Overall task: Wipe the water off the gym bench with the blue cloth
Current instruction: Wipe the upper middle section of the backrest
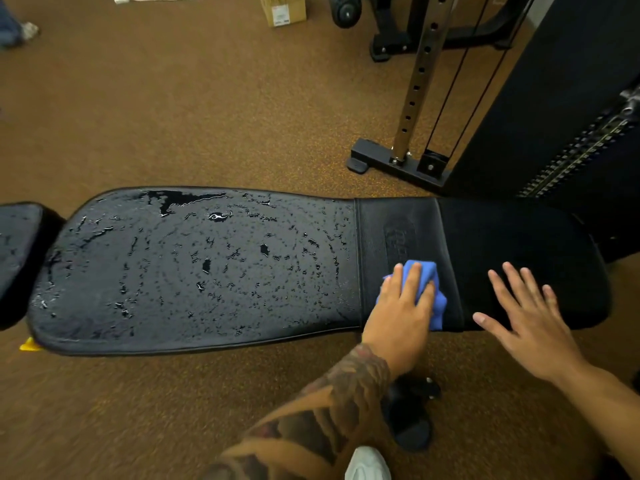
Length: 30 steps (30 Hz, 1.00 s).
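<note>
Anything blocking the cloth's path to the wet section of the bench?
Nothing visible. The left hand presses the blue cloth at the seam, directly beside the water on the gym bench; the right hand is over the dry end.

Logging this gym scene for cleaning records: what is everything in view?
gym bench: one, black, across the middle
water: beads and patches, clear, bench's left pad
blue cloth: one, blue, on bench under left hand
cardboard box: one, tan, floor, top
cable machine: one, black and steel, top right
cord: one, white, floor, top left
shoe: one, white, bottom edge
left hand: one, presses the cloth
right hand: one, flat on bench, right of cloth
</note>
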Available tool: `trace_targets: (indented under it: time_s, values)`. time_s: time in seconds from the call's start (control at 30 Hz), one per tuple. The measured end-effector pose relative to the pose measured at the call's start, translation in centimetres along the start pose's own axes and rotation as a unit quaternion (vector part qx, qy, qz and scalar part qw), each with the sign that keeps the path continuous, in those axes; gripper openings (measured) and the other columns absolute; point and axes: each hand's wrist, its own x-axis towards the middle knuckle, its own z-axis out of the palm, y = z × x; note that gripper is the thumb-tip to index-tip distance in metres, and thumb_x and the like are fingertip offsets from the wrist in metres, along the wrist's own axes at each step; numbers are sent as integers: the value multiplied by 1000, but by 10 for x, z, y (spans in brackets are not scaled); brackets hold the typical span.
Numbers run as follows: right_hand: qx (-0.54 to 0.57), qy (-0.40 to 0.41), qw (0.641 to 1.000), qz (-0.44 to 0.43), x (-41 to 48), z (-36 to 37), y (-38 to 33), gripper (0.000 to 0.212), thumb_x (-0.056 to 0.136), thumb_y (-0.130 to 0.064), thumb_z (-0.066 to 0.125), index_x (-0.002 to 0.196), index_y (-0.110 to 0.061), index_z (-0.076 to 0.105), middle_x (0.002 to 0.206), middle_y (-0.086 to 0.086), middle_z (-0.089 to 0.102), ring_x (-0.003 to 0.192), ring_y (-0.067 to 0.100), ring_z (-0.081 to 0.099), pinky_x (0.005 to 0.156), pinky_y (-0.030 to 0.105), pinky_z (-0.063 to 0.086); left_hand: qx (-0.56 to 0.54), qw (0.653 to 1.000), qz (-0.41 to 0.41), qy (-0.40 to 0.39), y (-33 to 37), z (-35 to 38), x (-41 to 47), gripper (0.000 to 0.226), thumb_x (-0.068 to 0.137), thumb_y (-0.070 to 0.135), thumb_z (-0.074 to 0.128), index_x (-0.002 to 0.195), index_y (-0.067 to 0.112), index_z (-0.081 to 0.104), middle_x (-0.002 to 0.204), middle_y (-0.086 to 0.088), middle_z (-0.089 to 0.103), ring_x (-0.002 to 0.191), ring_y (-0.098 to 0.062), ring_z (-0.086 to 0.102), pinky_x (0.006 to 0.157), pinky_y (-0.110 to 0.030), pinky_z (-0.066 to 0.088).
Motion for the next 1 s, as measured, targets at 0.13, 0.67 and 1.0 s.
trace_targets:
  time_s: [0.13,0.67,1.0]
  values:
    - [1,6,1000,-1,-1,1,-1,88,79,-79,7,151,-29,3,159,-3,-9,146,17,-12,118,49,0,-1,1000,-18,-7,-22,-16,29,58,92,16,50,145,6,30,154,-23,14,139,-48,13,113,-53,16]
    - [-3,31,999,-15,0,9,3,85,83,-79,6,152,-28,5,160,-1,-6,147,18,-10,117,51,1,-72,982,-144,100,-109,-32,-94,49,99,29,32,141,4,38,156,-17,19,143,-39,16,109,-58,30]
    - [122,143,980,-67,-10,-13,-102,66,88,-49,37,146,-16,35,159,2,17,148,19,6,117,52,11,-182,967,-173,52,-105,-47,-95,62,92,49,19,149,27,6,159,5,-11,143,-10,-21,117,-33,-12]
